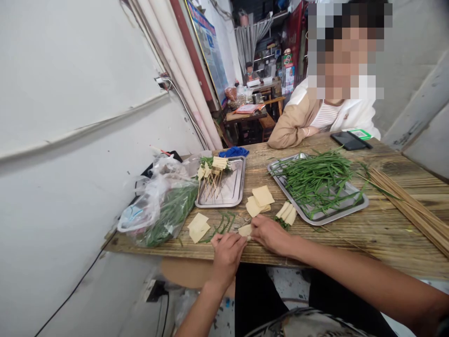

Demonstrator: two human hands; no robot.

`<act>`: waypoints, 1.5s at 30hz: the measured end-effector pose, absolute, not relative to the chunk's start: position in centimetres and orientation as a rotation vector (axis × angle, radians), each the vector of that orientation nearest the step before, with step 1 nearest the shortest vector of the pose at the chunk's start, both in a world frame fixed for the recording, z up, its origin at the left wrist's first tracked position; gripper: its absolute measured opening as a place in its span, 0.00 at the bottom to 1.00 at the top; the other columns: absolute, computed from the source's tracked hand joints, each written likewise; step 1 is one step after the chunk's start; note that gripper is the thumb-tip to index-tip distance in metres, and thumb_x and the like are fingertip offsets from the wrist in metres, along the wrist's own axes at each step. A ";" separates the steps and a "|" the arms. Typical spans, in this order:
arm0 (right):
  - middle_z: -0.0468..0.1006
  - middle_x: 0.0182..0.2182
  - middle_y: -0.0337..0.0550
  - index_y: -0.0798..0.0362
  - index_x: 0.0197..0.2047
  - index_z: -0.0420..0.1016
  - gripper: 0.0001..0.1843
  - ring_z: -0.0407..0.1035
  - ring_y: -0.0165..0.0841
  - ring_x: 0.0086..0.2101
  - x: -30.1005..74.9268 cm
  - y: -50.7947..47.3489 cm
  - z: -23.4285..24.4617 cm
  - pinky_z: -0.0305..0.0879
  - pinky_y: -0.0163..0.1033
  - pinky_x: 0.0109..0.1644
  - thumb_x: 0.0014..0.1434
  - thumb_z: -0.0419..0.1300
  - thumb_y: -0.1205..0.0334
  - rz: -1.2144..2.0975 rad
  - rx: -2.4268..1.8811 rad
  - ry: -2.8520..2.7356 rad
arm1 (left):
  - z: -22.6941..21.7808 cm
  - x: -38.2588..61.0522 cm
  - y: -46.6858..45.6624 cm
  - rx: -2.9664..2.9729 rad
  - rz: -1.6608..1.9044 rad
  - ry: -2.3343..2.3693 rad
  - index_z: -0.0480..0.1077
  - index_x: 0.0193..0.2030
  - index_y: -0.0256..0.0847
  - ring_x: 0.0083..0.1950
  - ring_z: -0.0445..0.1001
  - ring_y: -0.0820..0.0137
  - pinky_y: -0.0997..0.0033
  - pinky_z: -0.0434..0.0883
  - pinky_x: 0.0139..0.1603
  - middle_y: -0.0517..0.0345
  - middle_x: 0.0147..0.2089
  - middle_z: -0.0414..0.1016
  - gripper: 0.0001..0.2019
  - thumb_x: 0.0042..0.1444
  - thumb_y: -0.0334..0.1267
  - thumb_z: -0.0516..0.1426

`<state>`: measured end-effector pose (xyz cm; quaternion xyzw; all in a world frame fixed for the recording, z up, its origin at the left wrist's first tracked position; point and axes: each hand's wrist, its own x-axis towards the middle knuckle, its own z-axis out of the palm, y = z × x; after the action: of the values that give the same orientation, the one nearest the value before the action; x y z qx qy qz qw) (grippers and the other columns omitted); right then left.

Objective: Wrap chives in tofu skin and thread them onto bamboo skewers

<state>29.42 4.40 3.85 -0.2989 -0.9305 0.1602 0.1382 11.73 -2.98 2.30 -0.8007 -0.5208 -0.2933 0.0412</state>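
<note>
At the table's near edge, my left hand [228, 249] and my right hand [271, 234] pinch a pale yellow tofu sheet [244, 230] between them, its lower part hidden by my fingers. It looks partly rolled. Just right of my right hand lie several tofu rolls [286, 213] with green chive ends showing. Flat square tofu sheets [262, 196] are stacked beyond my hands, and more loose sheets [198, 227] lie to the left. A few loose chives [223, 223] rest beside my left hand.
A metal tray [358, 202] bears a heap of chives [315, 175]. Another tray [235, 187] holds skewered rolls [212, 175]. A plastic bag of greens [168, 210] stands left, bamboo skewers [414, 206] lie right. Across the table sits a person [298, 114] near a phone [351, 140].
</note>
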 end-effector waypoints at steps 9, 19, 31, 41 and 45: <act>0.70 0.31 0.46 0.58 0.34 0.73 0.13 0.60 0.35 0.36 29.6 3.2 3.8 0.53 0.40 0.39 0.65 0.50 0.65 0.056 -0.767 -2.778 | 3.9 12.0 -2.2 -2.535 -0.699 -1.720 0.74 0.35 0.45 0.38 0.68 0.68 0.61 0.54 0.44 0.59 0.33 0.75 0.11 0.61 0.35 0.51; 0.70 0.32 0.46 0.57 0.32 0.73 0.14 0.59 0.36 0.38 29.1 4.0 3.2 0.54 0.41 0.39 0.65 0.49 0.64 0.009 -0.718 -2.841 | 2.4 11.9 -2.4 -2.426 -0.716 -1.650 0.73 0.40 0.45 0.44 0.68 0.68 0.62 0.55 0.46 0.57 0.39 0.75 0.09 0.61 0.35 0.52; 0.69 0.32 0.46 0.59 0.37 0.72 0.14 0.58 0.36 0.38 28.9 3.1 2.3 0.54 0.43 0.42 0.66 0.46 0.68 -0.177 -0.685 -2.663 | 4.0 11.6 -0.1 -2.574 -0.650 -1.712 0.77 0.34 0.49 0.39 0.68 0.68 0.63 0.53 0.41 0.59 0.34 0.77 0.11 0.59 0.33 0.53; 0.70 0.34 0.47 0.58 0.35 0.72 0.13 0.59 0.37 0.39 29.2 5.1 3.8 0.55 0.43 0.43 0.64 0.50 0.61 0.015 -0.743 -2.854 | 2.7 11.4 -0.9 -2.424 -0.774 -1.590 0.74 0.40 0.46 0.45 0.70 0.68 0.62 0.54 0.45 0.59 0.42 0.78 0.09 0.62 0.35 0.52; 0.70 0.35 0.47 0.58 0.36 0.73 0.14 0.60 0.37 0.40 29.2 5.4 4.3 0.55 0.43 0.44 0.65 0.50 0.58 0.059 -0.811 -2.854 | 2.6 11.2 -0.2 -2.448 -0.714 -1.588 0.74 0.37 0.46 0.41 0.70 0.69 0.62 0.52 0.45 0.61 0.37 0.79 0.08 0.61 0.36 0.53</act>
<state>29.17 5.37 4.31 -0.2721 -0.9581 0.0197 0.0868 11.20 -0.21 2.63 -0.8130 -0.5274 -0.2370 0.0687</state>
